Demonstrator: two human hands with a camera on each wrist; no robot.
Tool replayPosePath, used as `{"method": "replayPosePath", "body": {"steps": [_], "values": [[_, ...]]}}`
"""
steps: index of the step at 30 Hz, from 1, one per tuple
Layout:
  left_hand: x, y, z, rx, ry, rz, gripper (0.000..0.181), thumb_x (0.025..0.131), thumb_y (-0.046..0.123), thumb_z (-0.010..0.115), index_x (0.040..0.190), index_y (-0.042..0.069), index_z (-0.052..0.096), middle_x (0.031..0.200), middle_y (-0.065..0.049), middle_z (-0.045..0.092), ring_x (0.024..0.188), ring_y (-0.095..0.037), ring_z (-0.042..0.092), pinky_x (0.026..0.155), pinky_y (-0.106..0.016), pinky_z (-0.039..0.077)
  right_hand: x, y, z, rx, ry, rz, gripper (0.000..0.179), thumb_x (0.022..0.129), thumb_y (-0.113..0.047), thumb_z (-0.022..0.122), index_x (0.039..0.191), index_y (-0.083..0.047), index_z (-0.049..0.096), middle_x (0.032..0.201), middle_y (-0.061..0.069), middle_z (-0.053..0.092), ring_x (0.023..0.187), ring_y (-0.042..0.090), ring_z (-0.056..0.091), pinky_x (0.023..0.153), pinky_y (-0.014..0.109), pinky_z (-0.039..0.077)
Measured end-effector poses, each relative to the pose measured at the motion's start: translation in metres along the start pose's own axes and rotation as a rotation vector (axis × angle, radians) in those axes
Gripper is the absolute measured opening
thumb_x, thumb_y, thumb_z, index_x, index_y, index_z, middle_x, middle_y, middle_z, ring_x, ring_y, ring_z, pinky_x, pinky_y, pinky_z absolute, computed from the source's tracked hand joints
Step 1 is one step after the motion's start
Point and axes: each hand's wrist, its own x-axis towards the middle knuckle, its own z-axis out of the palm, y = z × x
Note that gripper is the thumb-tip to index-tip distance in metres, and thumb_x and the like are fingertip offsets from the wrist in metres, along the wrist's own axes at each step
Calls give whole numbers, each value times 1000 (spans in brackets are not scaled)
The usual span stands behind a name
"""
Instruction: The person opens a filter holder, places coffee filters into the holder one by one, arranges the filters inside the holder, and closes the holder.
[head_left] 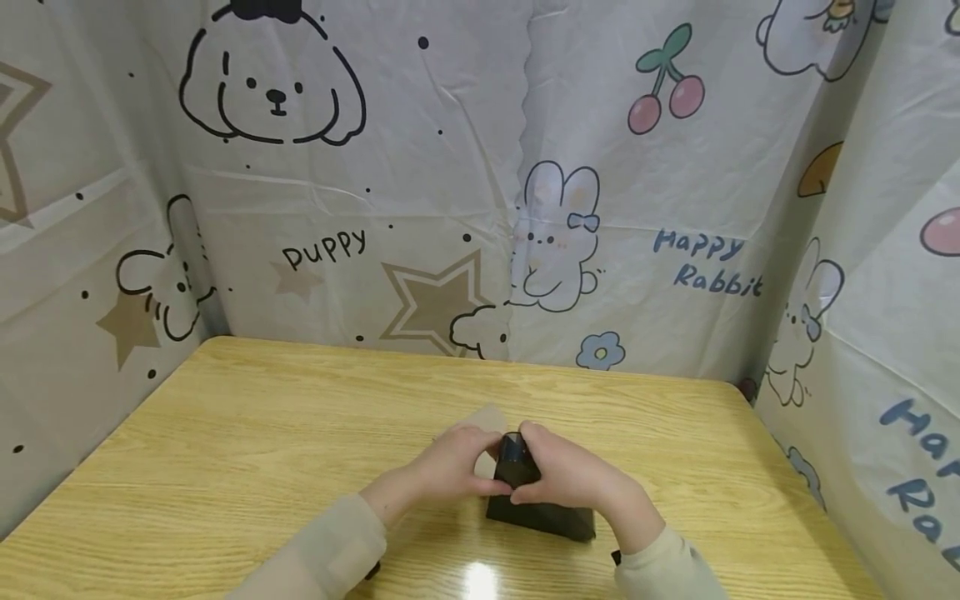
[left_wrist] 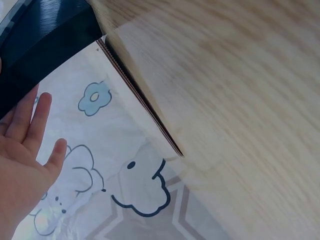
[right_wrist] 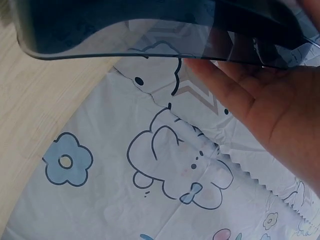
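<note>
In the head view, a black object with a glossy, rounded upper part (head_left: 514, 454) is held between both hands over the table. A flat, dark wedge-shaped part (head_left: 543, 518) shows below it. My left hand (head_left: 450, 462) grips its left side, thumb low and fingers behind. From the right my right hand (head_left: 566, 467) grips it the same way. Close up, the left wrist view shows a ridged curved black surface (left_wrist: 47, 27) above the left fingers (left_wrist: 37, 120). In the right wrist view a smoky see-through plastic edge (right_wrist: 117, 42) overlaps the right fingers (right_wrist: 225, 90).
A thin pale sheet (head_left: 489, 417) shows just behind the hands. The wooden table (head_left: 247, 467) extends around them. Printed curtains (head_left: 420, 183) stand along its far edge and both sides.
</note>
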Motion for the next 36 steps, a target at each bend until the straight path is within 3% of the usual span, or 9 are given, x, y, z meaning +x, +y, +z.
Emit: {"method": "replayPosePath", "body": {"steps": [6, 21, 29, 36], "values": [[-1, 0, -2, 47, -6, -8, 27, 81, 40, 71, 101, 25, 62, 95, 16, 65, 97, -6, 58, 103, -41, 35, 2, -2, -4, -48, 37, 16, 43, 78, -41, 73, 100, -10, 52, 88, -1, 57, 74, 12, 51, 65, 29, 43], [-3, -1, -5, 53, -3, 9, 27, 79, 42, 73, 96, 27, 59, 92, 18, 65, 94, -4, 60, 103, -44, 35, 1, -6, -7, -70, 115, 4, 34, 81, -34, 73, 101, -12, 58, 86, -3, 61, 73, 8, 53, 62, 27, 44], [-6, -1, -10, 39, -19, 5, 58, 80, 39, 72, 129, 20, 48, 101, 13, 67, 95, -2, 61, 107, -49, 29, 0, -7, -9, -44, 126, 6, 32, 81, -34, 72, 100, -13, 58, 89, -2, 62, 79, 13, 56, 67, 32, 45], [-9, -3, -12, 23, -28, -23, 53, 79, 39, 73, 125, 24, 50, 97, 15, 66, 95, -3, 61, 108, -49, 28, -2, -6, -11, -30, 153, -9, 35, 79, -36, 73, 100, -13, 58, 91, -3, 62, 82, 12, 58, 71, 33, 48]]}}
